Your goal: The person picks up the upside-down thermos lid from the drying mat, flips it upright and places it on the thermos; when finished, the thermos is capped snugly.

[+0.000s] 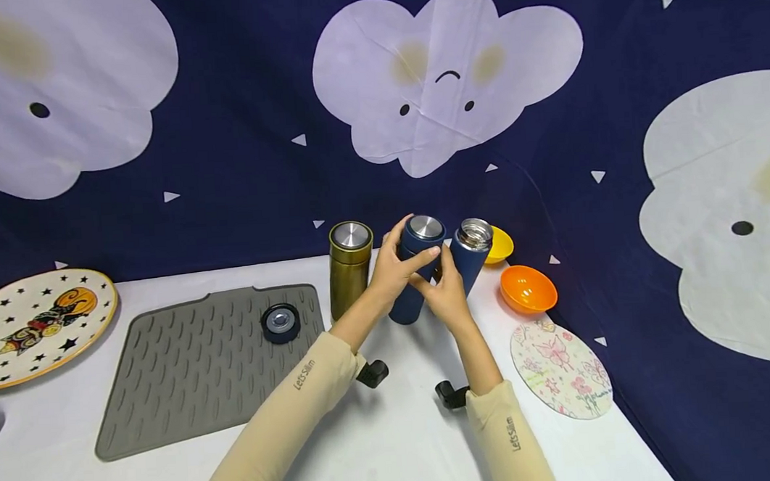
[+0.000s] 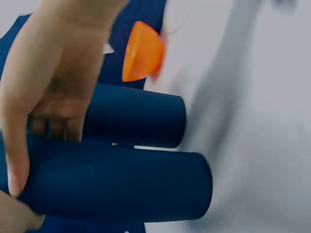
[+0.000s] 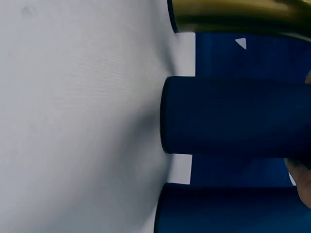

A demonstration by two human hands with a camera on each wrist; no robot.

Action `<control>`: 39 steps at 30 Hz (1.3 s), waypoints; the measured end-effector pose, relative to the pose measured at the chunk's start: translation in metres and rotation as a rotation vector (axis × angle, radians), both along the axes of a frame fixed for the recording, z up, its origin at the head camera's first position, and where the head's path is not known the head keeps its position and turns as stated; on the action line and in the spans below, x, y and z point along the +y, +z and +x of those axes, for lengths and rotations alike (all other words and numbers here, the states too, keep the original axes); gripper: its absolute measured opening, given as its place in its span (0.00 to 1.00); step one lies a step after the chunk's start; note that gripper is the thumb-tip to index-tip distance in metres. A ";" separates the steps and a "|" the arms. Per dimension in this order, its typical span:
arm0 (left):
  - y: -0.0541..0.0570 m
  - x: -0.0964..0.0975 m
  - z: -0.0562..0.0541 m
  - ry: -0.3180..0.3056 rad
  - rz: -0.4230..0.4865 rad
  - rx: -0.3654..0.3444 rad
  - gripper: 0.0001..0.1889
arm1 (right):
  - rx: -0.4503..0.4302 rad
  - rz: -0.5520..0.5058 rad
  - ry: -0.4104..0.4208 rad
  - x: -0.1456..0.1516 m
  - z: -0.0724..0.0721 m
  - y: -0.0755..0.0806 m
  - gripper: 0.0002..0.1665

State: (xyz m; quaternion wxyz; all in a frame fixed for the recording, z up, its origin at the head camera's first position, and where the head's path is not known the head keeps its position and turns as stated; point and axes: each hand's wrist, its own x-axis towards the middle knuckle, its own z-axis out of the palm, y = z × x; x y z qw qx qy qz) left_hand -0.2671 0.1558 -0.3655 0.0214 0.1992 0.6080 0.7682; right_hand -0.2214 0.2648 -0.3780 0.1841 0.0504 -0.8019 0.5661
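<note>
A dark blue thermos flask with a silver-topped lid [image 1: 417,282] stands upright at the back of the table. My left hand [image 1: 396,271] grips its upper part, thumb across the front. From the right, my right hand [image 1: 449,295] holds the same flask, its thumb on the near side and fingers behind, as the left wrist view shows. Just right of it is a second blue flask [image 1: 469,254] without a lid, its steel mouth bare. To the left stands a gold flask [image 1: 350,275] with its lid on. A black round lid [image 1: 281,323] lies on the grey mat.
The grey ribbed drying mat [image 1: 190,381] covers the left of the table. A patterned oval plate [image 1: 10,318] is at far left. Right of the flasks are a yellow bowl [image 1: 501,244], an orange bowl [image 1: 528,289] and a flowered oval mat [image 1: 562,369]. Behind hangs a dark blue cloth.
</note>
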 end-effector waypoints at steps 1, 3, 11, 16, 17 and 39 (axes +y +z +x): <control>-0.001 0.002 0.003 0.062 -0.056 0.035 0.44 | -0.002 -0.003 0.005 -0.001 0.002 0.002 0.43; -0.004 0.005 0.012 0.185 -0.163 0.105 0.49 | 0.019 0.004 -0.005 0.001 -0.001 -0.004 0.43; -0.013 -0.015 0.065 0.231 -0.225 0.091 0.47 | 0.052 0.031 -0.038 -0.005 0.004 0.000 0.42; -0.021 -0.054 0.086 0.112 -0.017 -0.022 0.41 | -0.013 -0.036 -0.050 -0.002 0.001 -0.007 0.44; -0.022 -0.061 0.089 0.100 0.007 -0.051 0.40 | -0.013 -0.049 -0.055 0.000 -0.001 -0.012 0.45; -0.082 -0.242 0.040 0.280 -0.718 0.006 0.39 | -0.312 0.161 -0.146 -0.033 0.052 -0.009 0.59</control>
